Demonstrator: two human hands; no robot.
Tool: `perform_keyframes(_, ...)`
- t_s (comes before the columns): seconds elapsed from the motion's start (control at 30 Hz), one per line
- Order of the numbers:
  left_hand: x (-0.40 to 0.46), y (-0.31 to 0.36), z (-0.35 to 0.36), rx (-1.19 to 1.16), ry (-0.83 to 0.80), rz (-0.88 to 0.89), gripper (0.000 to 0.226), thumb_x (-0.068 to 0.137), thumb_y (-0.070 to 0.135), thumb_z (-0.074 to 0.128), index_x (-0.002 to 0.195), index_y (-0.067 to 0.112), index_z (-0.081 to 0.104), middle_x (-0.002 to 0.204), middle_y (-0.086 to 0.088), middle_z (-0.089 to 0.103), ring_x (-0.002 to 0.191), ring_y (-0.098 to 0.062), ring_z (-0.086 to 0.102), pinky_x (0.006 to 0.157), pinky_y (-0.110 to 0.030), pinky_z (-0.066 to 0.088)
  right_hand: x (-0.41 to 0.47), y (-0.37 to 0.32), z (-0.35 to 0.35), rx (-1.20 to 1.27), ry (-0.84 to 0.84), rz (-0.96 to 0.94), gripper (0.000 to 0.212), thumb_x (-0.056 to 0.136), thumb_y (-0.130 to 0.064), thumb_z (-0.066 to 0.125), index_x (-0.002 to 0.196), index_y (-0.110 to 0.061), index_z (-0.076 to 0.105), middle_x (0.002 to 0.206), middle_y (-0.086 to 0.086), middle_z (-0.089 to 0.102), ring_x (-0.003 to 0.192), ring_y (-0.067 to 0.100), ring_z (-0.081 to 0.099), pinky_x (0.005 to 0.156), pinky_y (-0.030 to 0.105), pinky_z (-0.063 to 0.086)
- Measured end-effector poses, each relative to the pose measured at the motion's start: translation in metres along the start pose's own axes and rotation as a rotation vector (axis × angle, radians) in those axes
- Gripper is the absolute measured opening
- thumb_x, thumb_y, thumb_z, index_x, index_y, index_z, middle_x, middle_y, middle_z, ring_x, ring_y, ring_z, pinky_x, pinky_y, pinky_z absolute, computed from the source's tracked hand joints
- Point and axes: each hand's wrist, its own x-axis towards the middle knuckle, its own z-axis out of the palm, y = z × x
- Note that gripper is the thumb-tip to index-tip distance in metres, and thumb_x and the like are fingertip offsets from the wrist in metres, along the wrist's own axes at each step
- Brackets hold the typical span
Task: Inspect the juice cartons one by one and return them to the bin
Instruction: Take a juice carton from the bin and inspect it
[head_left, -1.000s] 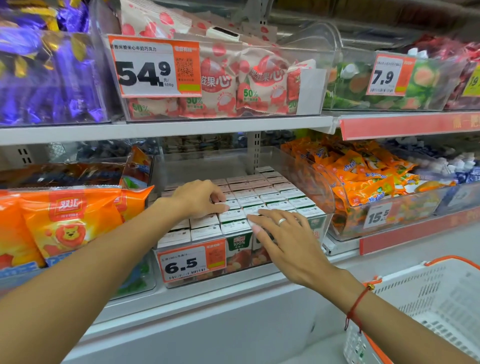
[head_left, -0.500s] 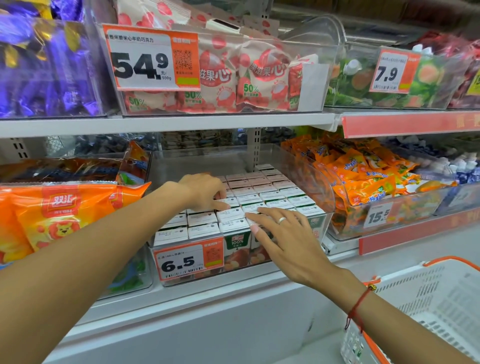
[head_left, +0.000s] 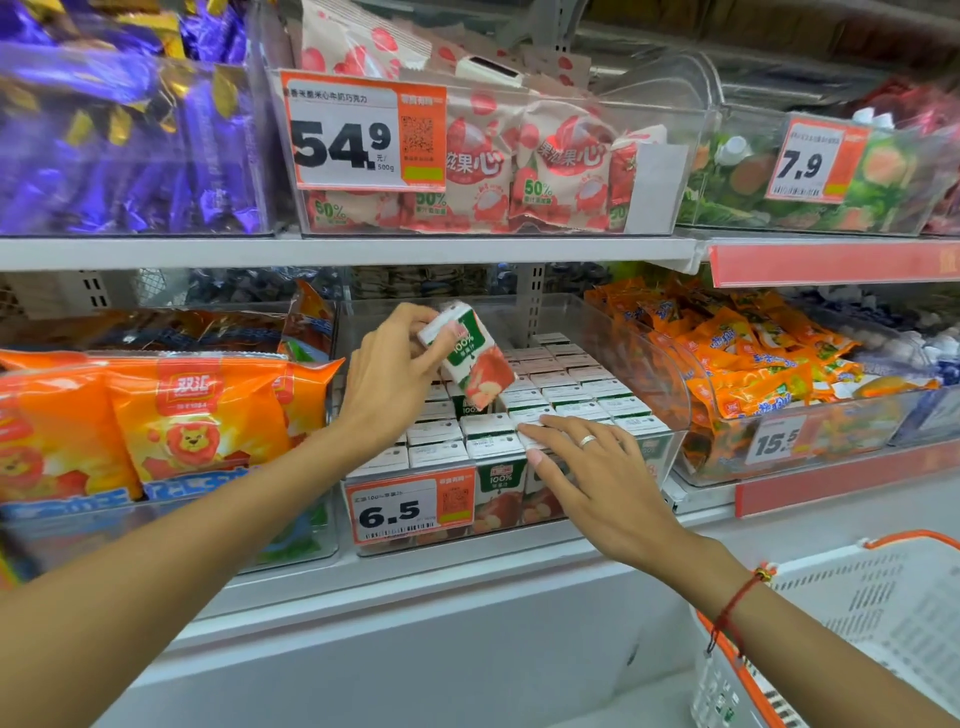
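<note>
While L hand pinches tilted juice carton above bin | R hand flat, fingers spread on packed cartons | likely light, stiff, crushable; grip sides.

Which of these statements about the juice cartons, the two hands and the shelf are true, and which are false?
1. The left hand holds a juice carton lifted above the bin. True.
2. The lifted carton stands upright. False: it is tilted.
3. The right hand grips a second carton. False: its fingers lie flat on the cartons in the bin.
4. The price tag on the bin reads 6.5. True.
5. The white basket is on the top shelf. False: it sits low at the right, below the shelves.
</note>
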Motion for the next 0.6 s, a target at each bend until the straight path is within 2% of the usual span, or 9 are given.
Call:
perform_keyframes(0.03, -0.006, 0.005, -0.005, -0.141, 0.013, -0.052, 0.028, 0.099, 0.036, 0.052, 0.113, 0.013, 0.060, 0.106, -0.005, 0.070, 0.089, -0.013, 0.067, 0.076, -0.042, 0.058, -0.001, -0.002, -0.002, 0.002, -0.011, 0.006, 0.047, 0.100, -0.052, 0.021, 0.140, -0.041, 0.043, 0.145, -0.017, 0.043, 0.135, 0.003, 0.028, 0.111, 0.028, 0.012)
perform_keyframes(0.1, -0.023, 0.017, -0.017, -0.460, -0.027, -0.243, 0.030, 0.100, 0.038, 0.048, 0.103, 0.013, 0.064, 0.097, -0.004, 0.074, 0.084, -0.007, 0.071, 0.071, -0.027, 0.061, -0.005, -0.010, -0.009, 0.062, -0.002, 0.026, 0.053, 0.098, -0.053, 0.019, 0.140, -0.036, 0.045, 0.145, -0.017, 0.043, 0.137, 0.004, 0.028, 0.113, 0.029, 0.015)
perform_keyframes(0.13, -0.034, 0.023, -0.024, -0.614, -0.081, -0.373, 0.033, 0.099, 0.040, 0.047, 0.099, 0.013, 0.067, 0.091, -0.003, 0.076, 0.082, -0.004, 0.072, 0.066, -0.021, 0.059, -0.008, -0.016, -0.013, 0.149, 0.029, 0.039, 0.055, 0.096, -0.054, 0.019, 0.138, -0.033, 0.048, 0.143, -0.017, 0.045, 0.136, 0.004, 0.030, 0.113, 0.028, 0.018)
perform_keyframes(0.2, -0.060, 0.033, -0.036, -0.799, -0.201, -0.574, 0.038, 0.097, 0.044, 0.050, 0.086, 0.017, 0.075, 0.085, 0.001, 0.077, 0.080, -0.002, 0.072, 0.064, -0.019, 0.059, -0.015, -0.031, -0.025, 0.412, 0.103, 0.080, 0.051, 0.099, -0.055, 0.020, 0.131, -0.035, 0.054, 0.132, -0.020, 0.052, 0.128, -0.001, 0.037, 0.107, 0.025, 0.028)
perform_keyframes(0.3, -0.093, 0.037, -0.041, -0.824, -0.324, -0.626, 0.035, 0.091, 0.048, 0.054, 0.091, 0.020, 0.076, 0.088, 0.001, 0.078, 0.081, -0.006, 0.073, 0.064, -0.019, 0.059, -0.022, -0.058, -0.043, 0.927, -0.012, 0.217, 0.048, 0.095, -0.064, 0.025, 0.110, -0.045, 0.066, 0.111, -0.025, 0.067, 0.108, -0.007, 0.057, 0.090, 0.020, 0.043)
perform_keyframes(0.4, -0.113, 0.037, -0.038, -0.808, -0.305, -0.598, 0.038, 0.087, 0.050, 0.059, 0.105, 0.019, 0.072, 0.091, 0.002, 0.078, 0.084, -0.006, 0.073, 0.060, -0.015, 0.055, -0.029, -0.080, -0.053, 1.050, -0.248, 0.260, 0.040, 0.079, -0.070, 0.031, 0.078, -0.059, 0.069, 0.084, -0.032, 0.070, 0.082, -0.014, 0.064, 0.068, 0.011, 0.046)
perform_keyframes(0.43, -0.117, 0.036, -0.037, -0.794, -0.280, -0.593, 0.038, 0.085, 0.050, 0.061, 0.106, 0.019, 0.070, 0.089, 0.004, 0.078, 0.082, -0.005, 0.073, 0.059, -0.014, 0.054, -0.032, -0.083, -0.052, 1.046, -0.284, 0.239, 0.034, 0.081, -0.067, 0.037, 0.081, -0.058, 0.069, 0.084, -0.031, 0.070, 0.082, -0.013, 0.065, 0.068, 0.011, 0.046)
perform_keyframes(0.5, -0.123, 0.034, -0.035, -0.788, -0.235, -0.601, 0.036, 0.084, 0.045, 0.064, 0.105, 0.017, 0.068, 0.082, 0.005, 0.077, 0.075, -0.004, 0.073, 0.056, -0.013, 0.053, -0.040, -0.082, -0.045, 1.052, -0.277, 0.224, 0.021, 0.089, -0.050, 0.054, 0.099, -0.041, 0.070, 0.093, -0.020, 0.073, 0.089, -0.006, 0.067, 0.072, 0.012, 0.050)
perform_keyframes(0.6, -0.132, 0.030, -0.032, -0.786, -0.238, -0.662, 0.036, 0.084, 0.045, 0.065, 0.105, 0.016, 0.065, 0.082, 0.003, 0.078, 0.075, -0.006, 0.074, 0.057, -0.015, 0.055, -0.049, -0.082, -0.038, 1.073, -0.241, 0.264, 0.022, 0.089, -0.035, 0.064, 0.109, -0.027, 0.066, 0.098, -0.005, 0.074, 0.092, 0.005, 0.069, 0.077, 0.018, 0.054)
